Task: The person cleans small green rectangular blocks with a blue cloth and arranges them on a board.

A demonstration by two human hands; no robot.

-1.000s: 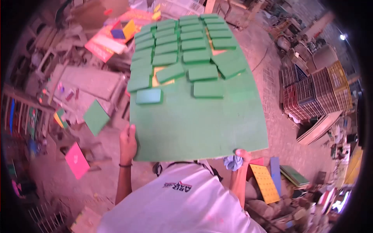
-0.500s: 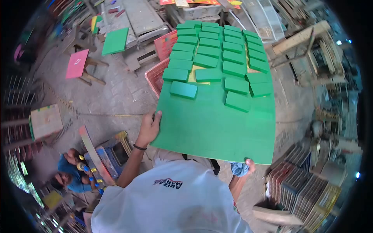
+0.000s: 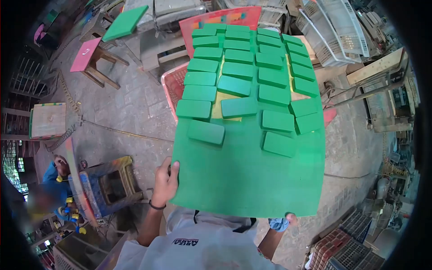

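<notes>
A large green board (image 3: 243, 180) is held out in front of my body, carrying several rows of green painted rectangular blocks (image 3: 276, 121). Yellow patches show between some blocks near the middle. My left hand (image 3: 166, 182) grips the board's left edge near the front corner, thumb on top and fingers mostly underneath. At the near right corner, my right hand (image 3: 291, 219) holds the front edge; its fingers are largely hidden below. A crumpled blue-grey cloth (image 3: 279, 224) sits against that hand, beneath the board's edge.
A red plastic crate (image 3: 170, 92) stands beyond the board's left side. Pink (image 3: 85, 55) and green (image 3: 125, 23) panels rest on wooden stands at left. A person in blue (image 3: 51, 184) is at lower left. White crates (image 3: 333, 33) and stacked dark crates (image 3: 346, 238) lie right.
My view has shifted forward across the workshop. The board remains in both hands with the blocks on it. The red crate and a red panel behind it appear closer.
</notes>
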